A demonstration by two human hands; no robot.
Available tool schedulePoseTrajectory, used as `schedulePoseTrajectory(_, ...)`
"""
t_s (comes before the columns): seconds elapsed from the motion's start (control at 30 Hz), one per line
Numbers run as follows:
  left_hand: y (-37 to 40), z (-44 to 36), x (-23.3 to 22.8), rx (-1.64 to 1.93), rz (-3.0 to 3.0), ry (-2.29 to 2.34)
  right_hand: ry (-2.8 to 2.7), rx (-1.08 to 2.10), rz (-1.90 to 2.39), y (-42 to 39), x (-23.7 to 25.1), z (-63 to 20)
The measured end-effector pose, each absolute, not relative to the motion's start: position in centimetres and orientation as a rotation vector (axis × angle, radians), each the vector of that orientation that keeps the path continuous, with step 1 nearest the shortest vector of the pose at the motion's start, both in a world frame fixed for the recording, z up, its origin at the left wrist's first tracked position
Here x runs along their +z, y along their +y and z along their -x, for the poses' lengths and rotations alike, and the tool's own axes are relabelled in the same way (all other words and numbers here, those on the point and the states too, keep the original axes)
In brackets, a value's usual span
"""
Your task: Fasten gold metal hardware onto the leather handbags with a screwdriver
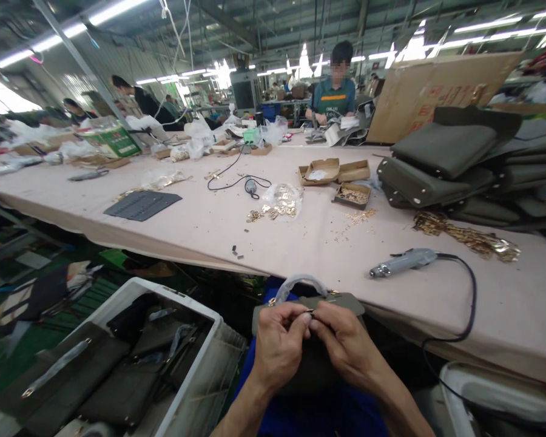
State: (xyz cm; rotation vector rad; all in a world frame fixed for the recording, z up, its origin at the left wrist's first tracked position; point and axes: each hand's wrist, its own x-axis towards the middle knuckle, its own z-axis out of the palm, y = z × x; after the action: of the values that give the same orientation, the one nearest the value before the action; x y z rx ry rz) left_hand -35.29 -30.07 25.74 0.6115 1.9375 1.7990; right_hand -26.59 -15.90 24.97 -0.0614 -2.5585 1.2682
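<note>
1. Right now the left hand [279, 346] and right hand [346, 346] meet fingertip to fingertip, both pinching a small metal fitting [310, 314] at the top edge of an olive handbag [313, 364].
2. The handbag sits directly beneath both hands, its wrapped handle [300, 283] arching just beyond them, toward the table [300, 243].
3. Neither hand is nearer; the electric screwdriver [403, 262] lies beyond the right hand.

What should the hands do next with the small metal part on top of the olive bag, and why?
Probably seat the small metal part firmly against the bag's top edge. Both hands, left hand and right hand, pinch it there with their fingertips, just below the wrapped handle. The powered screwdriver lies untouched on the table, so fastening seems not begun.
</note>
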Motion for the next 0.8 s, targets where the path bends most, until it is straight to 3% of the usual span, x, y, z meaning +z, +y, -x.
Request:
schedulePoseTrajectory(0.27, -29.4, 36.8, 24.8, 1.629, -0.655, 1.997, -2.464, 1.605, 0.316, -16.5, 24.3, 26.4)
schedulePoseTrajectory(0.53, -29.2, 36.3, 24.6, 1.501, -0.769, 2.12, -2.505, 1.194, 0.494, -17.7, 24.2, 26.1)
schedulePoseTrajectory(0.8, -29.3, 36.0, 25.4, 1.382, -0.973, 2.237, -2.44, 1.229, 0.456, -17.2, 23.5, 26.1)
